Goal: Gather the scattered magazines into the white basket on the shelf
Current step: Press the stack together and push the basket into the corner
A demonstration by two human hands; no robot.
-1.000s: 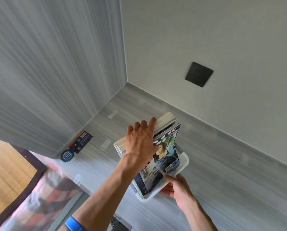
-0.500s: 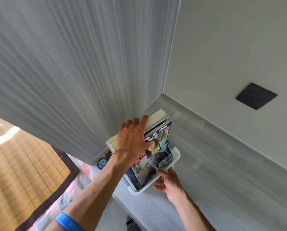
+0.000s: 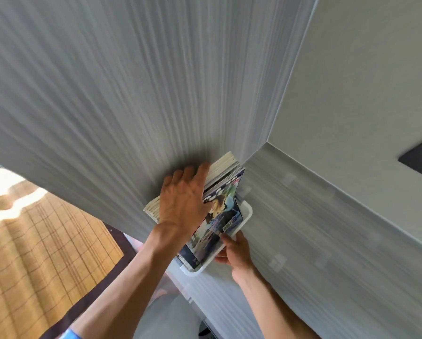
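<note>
The magazines (image 3: pixel 226 192) stand in the basket (image 3: pixel 244 217) on the shelf (image 3: pixel 315 228), against the side panel (image 3: pixel 131 106) on the left. The left hand (image 3: pixel 184 201) lies on their top edges; the right hand (image 3: pixel 234 250) sits at the basket's near rim.

Front magazine (image 3: pixel 221 211), just right of the left hand (image 3: pixel 184 204): big white masthead letters up top, half covered and unreadable. A barcode label (image 3: pixel 228 226) sits just above the right hand (image 3: pixel 234 250); its digits blur, and so do the pale cover lines.
</note>
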